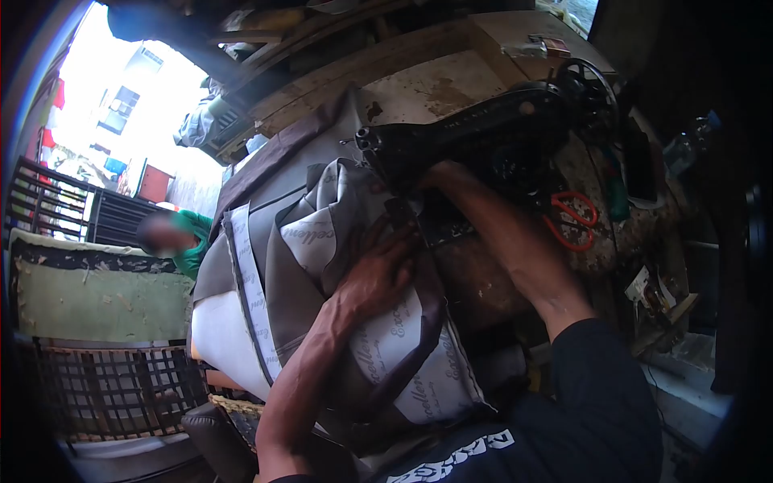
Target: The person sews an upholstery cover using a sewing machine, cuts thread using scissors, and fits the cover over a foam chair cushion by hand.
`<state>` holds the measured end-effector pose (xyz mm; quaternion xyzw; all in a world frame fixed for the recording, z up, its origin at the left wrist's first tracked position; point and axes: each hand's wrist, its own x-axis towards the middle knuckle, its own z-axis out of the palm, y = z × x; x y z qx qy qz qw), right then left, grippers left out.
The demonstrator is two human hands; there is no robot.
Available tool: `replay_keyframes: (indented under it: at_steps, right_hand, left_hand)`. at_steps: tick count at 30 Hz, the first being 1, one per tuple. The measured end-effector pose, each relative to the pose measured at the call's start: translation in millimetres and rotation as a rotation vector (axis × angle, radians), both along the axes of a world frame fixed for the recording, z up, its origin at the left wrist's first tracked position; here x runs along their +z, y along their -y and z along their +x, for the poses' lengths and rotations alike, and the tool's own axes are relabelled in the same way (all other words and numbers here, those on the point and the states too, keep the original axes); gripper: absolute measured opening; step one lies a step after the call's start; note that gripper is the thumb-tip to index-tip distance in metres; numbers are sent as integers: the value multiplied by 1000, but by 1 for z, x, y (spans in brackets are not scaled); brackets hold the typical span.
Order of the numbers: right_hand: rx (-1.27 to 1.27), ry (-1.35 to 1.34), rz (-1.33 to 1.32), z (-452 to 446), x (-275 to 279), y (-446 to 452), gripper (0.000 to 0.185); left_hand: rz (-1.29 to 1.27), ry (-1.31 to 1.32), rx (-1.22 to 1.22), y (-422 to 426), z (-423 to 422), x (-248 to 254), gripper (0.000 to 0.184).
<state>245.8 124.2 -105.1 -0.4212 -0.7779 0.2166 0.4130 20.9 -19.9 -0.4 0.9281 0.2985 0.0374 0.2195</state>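
A black sewing machine (pixel 475 129) stands on a worn wooden table, its needle end pointing left. A large piece of grey-brown upholstery material (pixel 294 278) lies bunched under and around that end, its pale backing printed with "Excellent". My left hand (pixel 377 275) rests on this material just in front of the machine's needle end, fingers stretched forward over it. My right hand (pixel 439 173) reaches in beneath the machine's arm; its fingers are hidden behind the machine head. The needle and presser foot are too dark to make out.
Orange-handled scissors (pixel 594 212) lie on the table right of my right forearm. A handwheel (pixel 592 84) sits at the machine's right end, with a clear plastic bottle (pixel 684 149) beyond. At left are a person in a green top (pixel 192 241) and a webbed frame (pixel 113 390).
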Motion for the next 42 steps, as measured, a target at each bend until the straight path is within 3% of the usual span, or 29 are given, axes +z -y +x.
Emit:
replay_keyframes:
  at_steps: [2, 3, 16, 23, 24, 26, 27, 29, 31, 34, 42]
  right_hand:
    - [165, -267, -356, 0, -12, -8, 38]
    - [180, -304, -394, -2, -9, -8, 37]
    - [141, -312, -176, -4, -1, -9, 26]
    - [248, -413, -139, -9, -10, -34, 20]
    - [284, -468, -150, -11, -10, -38, 19]
    - [429, -880, -291, -14, -7, -44, 15]
    - [286, -509, 33, -13, 0, -44, 15]
    - [128, -128, 342, -6, 23, -41, 16]
    - [80, 100, 118, -1, 43, -33, 18]
    - [-65, 64, -26, -7, 41, -35, 22]
    - [-133, 90, -40, -13, 34, -42, 24]
  left_hand:
    - [-12, 14, 4, 0, -2, -3, 53]
    - [-20, 30, 0, -2, -1, -3, 53]
    - [-12, 16, -2, -17, -2, -7, 53]
    - [-5, 31, 61, -29, 3, -5, 53]
    - [-37, 33, 76, -31, 3, -4, 53]
    - [-71, 39, 103, -36, 6, -4, 52]
    - [-105, 53, 121, -39, 7, -4, 52]
    - [-70, 79, 94, -45, 7, -7, 51]
    - [-40, 105, 64, -49, 6, -12, 51]
    - [2, 106, 40, -57, 4, -17, 49]
    - [29, 144, 11, -69, 6, -17, 49]
